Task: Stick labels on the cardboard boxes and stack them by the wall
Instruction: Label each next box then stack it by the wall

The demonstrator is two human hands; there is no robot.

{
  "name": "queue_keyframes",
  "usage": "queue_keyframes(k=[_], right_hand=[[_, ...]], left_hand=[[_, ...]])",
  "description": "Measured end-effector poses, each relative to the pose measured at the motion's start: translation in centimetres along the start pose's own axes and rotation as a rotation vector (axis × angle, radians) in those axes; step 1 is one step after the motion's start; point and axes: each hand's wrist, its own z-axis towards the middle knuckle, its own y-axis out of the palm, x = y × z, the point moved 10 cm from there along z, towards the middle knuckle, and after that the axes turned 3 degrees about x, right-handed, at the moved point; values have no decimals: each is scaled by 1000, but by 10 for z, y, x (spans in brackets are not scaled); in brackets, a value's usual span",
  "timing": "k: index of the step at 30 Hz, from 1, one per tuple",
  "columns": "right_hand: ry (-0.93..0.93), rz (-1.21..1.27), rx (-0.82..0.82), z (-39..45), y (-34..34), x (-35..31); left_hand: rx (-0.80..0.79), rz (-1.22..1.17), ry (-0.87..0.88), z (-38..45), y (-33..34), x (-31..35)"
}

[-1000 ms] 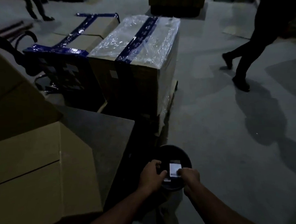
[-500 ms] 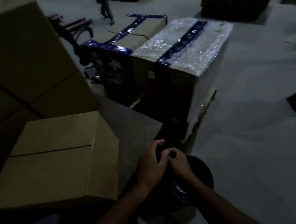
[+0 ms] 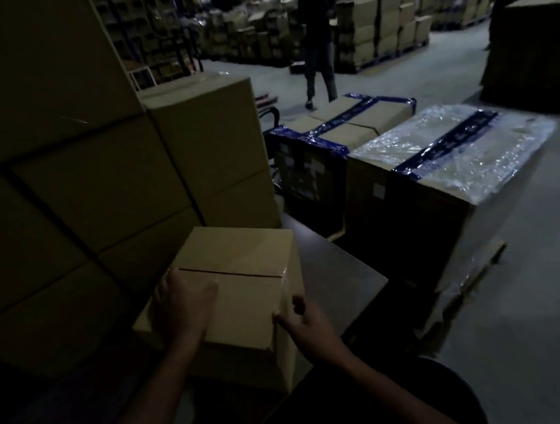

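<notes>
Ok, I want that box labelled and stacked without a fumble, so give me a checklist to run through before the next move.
1. Left hand on the box: ok, it rests on the top.
2. Right hand at the box's right side: ok, fingers touch the edge.
3. Label on the box: cannot tell, none shows on the faces in view.
4. Top flaps closed: ok, the seam lies flat.
5. Stack to the left ready to take it: cannot tell, its top is out of view.
6. Walking person clear of the path: ok, far behind the pallets.

Matt cardboard box [image 3: 242,256]; glossy, crinkly plastic wrap [image 3: 485,153] w/ blue tape [image 3: 445,151].
</notes>
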Motion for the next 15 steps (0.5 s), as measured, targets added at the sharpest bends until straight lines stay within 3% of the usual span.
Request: queue_keyframes(k=[9,11,15], right_hand=[[-93,138,-58,-34,26,-28],[-135,124,-10,-33,11,-27],[-195,205,72,-36,-42,-67]], left_hand=[[-186,86,-114,7,-20,-48],[-225,7,-67,-1,-23,-40],[-139,-275,78,-24,-62,7]])
